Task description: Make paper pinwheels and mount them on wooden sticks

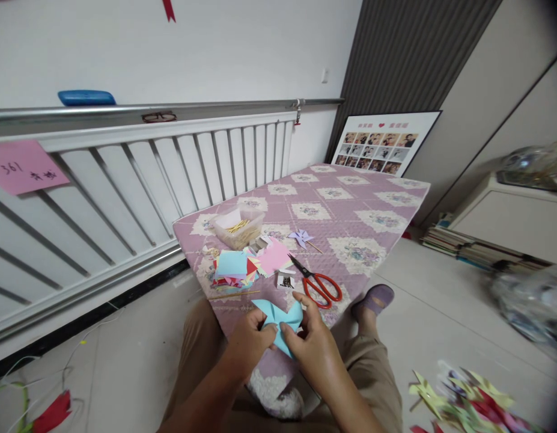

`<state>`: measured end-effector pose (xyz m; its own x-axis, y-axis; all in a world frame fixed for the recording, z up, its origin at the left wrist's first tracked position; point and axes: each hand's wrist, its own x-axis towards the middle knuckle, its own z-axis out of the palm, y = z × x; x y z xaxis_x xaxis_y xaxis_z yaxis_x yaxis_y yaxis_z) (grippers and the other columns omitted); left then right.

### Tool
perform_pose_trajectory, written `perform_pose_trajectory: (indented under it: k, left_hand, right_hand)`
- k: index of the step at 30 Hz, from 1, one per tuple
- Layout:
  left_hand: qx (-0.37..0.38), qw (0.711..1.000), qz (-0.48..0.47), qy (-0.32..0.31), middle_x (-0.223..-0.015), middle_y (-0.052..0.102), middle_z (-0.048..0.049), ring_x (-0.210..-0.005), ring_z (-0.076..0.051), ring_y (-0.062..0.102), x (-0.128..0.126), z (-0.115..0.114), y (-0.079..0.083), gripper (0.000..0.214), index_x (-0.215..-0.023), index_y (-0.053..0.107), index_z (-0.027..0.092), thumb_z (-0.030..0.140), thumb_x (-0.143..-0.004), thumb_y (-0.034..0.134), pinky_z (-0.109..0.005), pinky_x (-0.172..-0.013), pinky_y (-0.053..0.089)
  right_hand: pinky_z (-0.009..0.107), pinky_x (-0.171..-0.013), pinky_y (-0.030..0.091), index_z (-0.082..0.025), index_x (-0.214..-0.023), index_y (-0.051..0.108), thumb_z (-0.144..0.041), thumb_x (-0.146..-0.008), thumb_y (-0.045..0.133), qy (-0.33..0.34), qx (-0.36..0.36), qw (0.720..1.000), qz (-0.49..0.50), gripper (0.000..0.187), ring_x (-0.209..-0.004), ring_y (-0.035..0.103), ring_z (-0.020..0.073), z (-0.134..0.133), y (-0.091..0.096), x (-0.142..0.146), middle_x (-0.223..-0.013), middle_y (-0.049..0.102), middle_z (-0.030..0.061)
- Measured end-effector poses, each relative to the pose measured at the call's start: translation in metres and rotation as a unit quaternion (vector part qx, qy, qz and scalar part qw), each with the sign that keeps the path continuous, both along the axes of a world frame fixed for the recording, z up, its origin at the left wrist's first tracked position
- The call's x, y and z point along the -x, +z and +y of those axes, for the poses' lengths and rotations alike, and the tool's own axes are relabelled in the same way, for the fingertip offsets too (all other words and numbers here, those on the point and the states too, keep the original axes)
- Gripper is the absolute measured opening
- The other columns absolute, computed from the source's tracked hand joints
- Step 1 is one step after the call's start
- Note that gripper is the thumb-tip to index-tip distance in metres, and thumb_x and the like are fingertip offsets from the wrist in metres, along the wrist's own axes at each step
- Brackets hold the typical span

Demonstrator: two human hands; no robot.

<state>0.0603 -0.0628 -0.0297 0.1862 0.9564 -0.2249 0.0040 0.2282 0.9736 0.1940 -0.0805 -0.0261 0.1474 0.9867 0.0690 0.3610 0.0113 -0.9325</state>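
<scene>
A light blue paper pinwheel [278, 314] with its points folded inward is held over the near end of the table. My left hand [255, 334] pinches its left side, thumb on top. At its right side my right hand [313, 334] is closed on the paper, the thumb pressing near the centre and the index finger raised. Just beyond lie red-handled scissors [321, 288] and a small open box [286, 279] with tiny dark items inside. To the left is a stack of coloured paper squares [232, 264], with a thin stick [235, 294] in front.
A plastic container [238, 227] of thin sticks stands by pink paper [274, 255] and a finished purple pinwheel [300, 239] on the patterned tablecloth [334, 193]. A white radiator [192, 156] borders the left. Several pinwheels [467, 400] lie on the floor at right.
</scene>
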Motion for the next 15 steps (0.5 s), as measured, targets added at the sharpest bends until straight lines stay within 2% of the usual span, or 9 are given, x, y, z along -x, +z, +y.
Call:
perform_pose_trajectory:
  k: [5,10,15]
  left_hand:
    - [-0.006,1.0,0.01,-0.004,-0.058,0.052,0.0034,-0.053,-0.01,0.047,-0.0007,0.0008,-0.0015,0.006,-0.067,0.055,0.016,0.02,-0.069,0.051,-0.023,-0.053,0.04]
    - [0.004,1.0,0.009,-0.008,-0.057,0.052,0.0033,-0.051,-0.009,0.046,-0.0023,0.0002,-0.0063,0.006,-0.066,0.055,0.016,0.021,-0.069,0.052,-0.023,-0.052,0.039]
    - [0.036,0.999,-0.028,-0.029,-0.057,0.052,0.0032,-0.051,-0.009,0.045,-0.0036,0.0013,-0.0083,0.007,-0.068,0.056,0.016,0.022,-0.069,0.054,-0.023,-0.052,0.038]
  right_hand:
    - [0.023,-0.048,0.037,-0.021,-0.139,0.028,-0.023,-0.073,0.056,0.006,0.006,0.998,0.057,0.072,-0.05,0.044,0.0128,0.0009,-0.0007,0.0017,-0.062,0.043,-0.0086]
    - [0.026,-0.054,0.038,-0.02,-0.141,0.026,-0.02,-0.071,0.053,0.005,-0.005,0.999,0.033,0.075,-0.052,0.041,0.0126,0.0004,0.0031,0.0004,-0.066,0.044,-0.0073]
    - [0.025,-0.05,0.036,-0.019,-0.141,0.025,-0.02,-0.072,0.054,0.015,0.023,1.0,0.014,0.075,-0.05,0.039,0.0133,0.0017,0.0012,-0.0045,-0.061,0.038,-0.0091]
